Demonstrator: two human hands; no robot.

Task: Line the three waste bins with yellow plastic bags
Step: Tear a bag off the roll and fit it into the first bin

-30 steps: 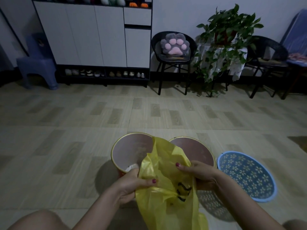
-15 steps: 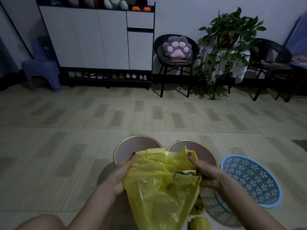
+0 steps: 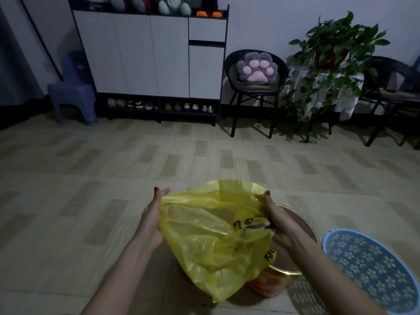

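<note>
Yellow bag [image 3: 211, 235], one, stretched open between two gripping hands, left [image 3: 151, 221], right [image 3: 279, 226], two bins visible

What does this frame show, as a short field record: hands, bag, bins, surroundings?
left hand: grips the left edge of the bag mouth
right hand: grips the right edge
yellow bag: held spread open above the bins, not yet seated in one
gold-rimmed bin: partly hidden behind the bag; unlined where visible
blue patterned bin: right of it, unlined
floor: tiled
background: white cabinet, chair with paw cushion, potted plant
</note>
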